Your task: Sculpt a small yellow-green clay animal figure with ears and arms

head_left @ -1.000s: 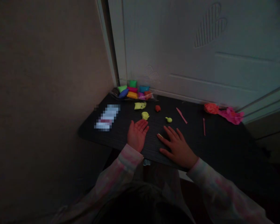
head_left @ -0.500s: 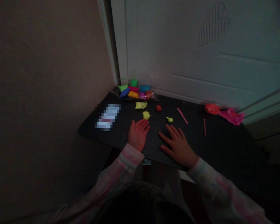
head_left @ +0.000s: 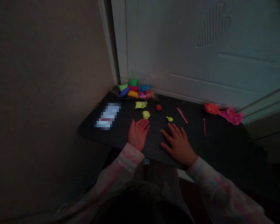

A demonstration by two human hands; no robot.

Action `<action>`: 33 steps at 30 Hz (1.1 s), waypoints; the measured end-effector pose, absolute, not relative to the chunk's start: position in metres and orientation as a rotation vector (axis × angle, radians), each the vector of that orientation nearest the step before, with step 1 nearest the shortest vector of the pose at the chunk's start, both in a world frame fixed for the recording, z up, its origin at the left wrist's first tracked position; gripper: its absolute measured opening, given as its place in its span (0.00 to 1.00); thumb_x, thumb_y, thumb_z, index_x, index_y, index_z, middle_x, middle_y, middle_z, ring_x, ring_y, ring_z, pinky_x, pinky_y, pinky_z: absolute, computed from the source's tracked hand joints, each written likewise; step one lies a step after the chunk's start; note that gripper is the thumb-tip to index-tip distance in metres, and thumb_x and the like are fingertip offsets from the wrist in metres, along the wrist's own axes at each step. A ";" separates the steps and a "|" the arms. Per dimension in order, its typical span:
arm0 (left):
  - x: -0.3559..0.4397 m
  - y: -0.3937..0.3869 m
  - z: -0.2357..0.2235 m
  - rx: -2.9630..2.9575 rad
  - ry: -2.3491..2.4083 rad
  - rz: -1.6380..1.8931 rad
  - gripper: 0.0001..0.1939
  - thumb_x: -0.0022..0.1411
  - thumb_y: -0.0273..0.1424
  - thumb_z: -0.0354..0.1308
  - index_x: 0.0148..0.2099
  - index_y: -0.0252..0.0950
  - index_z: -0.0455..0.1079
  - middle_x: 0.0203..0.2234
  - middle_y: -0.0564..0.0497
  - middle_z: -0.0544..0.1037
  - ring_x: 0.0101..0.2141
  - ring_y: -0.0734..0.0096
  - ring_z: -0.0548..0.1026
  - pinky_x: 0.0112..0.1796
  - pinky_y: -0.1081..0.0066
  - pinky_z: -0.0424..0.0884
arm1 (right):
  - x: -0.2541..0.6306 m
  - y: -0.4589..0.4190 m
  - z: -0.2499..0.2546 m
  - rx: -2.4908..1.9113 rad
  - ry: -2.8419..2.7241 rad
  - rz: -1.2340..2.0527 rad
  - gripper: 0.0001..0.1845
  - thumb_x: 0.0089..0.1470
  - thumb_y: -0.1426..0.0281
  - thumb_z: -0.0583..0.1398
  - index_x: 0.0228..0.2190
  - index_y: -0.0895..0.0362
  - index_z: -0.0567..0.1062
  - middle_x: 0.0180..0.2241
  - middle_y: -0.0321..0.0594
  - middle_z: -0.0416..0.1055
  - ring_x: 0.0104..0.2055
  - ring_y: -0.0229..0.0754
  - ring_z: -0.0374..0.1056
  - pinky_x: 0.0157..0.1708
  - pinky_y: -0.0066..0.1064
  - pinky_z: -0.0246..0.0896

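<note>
My left hand point(head_left: 138, 134) rests palm up at the table's near edge, its fingers stretched out with nothing in them. Just beyond its fingertips lies a lump of yellow clay point(head_left: 146, 114). Palm down on the table, my right hand point(head_left: 179, 143) has its fingers spread; a tiny yellow bit point(head_left: 161, 131) shows at the index fingertip. What lies under that palm is hidden. Past its fingers sits a small yellow clay ball point(head_left: 169, 119) with a short stem. A red clay lump point(head_left: 158, 107) and an opened yellow packet point(head_left: 141, 105) lie farther back.
A clear bag of coloured clay packets point(head_left: 133, 93) lies at the back left, by the white door. A pixelated phone-like rectangle point(head_left: 108, 116) is at left. To the right are a pink clay knife point(head_left: 182, 115), a thin pink stick point(head_left: 204, 126) and crumpled pink-orange pieces point(head_left: 231, 116).
My right hand has shifted slightly forward and right over the table, and a tiny yellow bit now shows at its index fingertip. My left hand stays where it was.
</note>
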State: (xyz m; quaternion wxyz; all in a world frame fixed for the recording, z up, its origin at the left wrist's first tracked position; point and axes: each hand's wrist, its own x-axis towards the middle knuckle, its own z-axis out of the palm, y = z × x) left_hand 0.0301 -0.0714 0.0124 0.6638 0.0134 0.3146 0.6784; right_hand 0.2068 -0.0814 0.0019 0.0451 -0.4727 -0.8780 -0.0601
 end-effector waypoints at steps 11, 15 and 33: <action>0.030 -0.072 0.012 0.027 0.720 1.531 0.21 0.58 0.41 0.42 0.33 0.29 0.68 0.37 0.41 0.71 0.40 0.67 0.70 0.39 0.71 0.66 | 0.205 -0.082 0.003 -1.379 -2.721 -0.165 0.27 0.52 0.54 0.45 0.52 0.50 0.58 0.57 0.47 0.47 0.58 0.52 0.42 0.52 0.50 0.39; 0.030 -0.072 0.013 0.025 0.720 1.529 0.21 0.58 0.41 0.42 0.33 0.29 0.68 0.37 0.41 0.71 0.40 0.68 0.70 0.39 0.71 0.66 | 0.205 -0.081 0.002 -1.497 -2.638 -0.201 0.28 0.53 0.54 0.44 0.52 0.54 0.59 0.57 0.50 0.48 0.58 0.54 0.43 0.51 0.53 0.38; 0.029 -0.072 0.012 0.030 0.712 1.530 0.20 0.57 0.41 0.43 0.33 0.29 0.68 0.35 0.43 0.71 0.39 0.68 0.70 0.39 0.71 0.66 | 0.204 -0.082 0.003 -1.345 -2.680 -0.064 0.27 0.51 0.55 0.47 0.52 0.50 0.57 0.57 0.50 0.46 0.59 0.53 0.42 0.53 0.52 0.38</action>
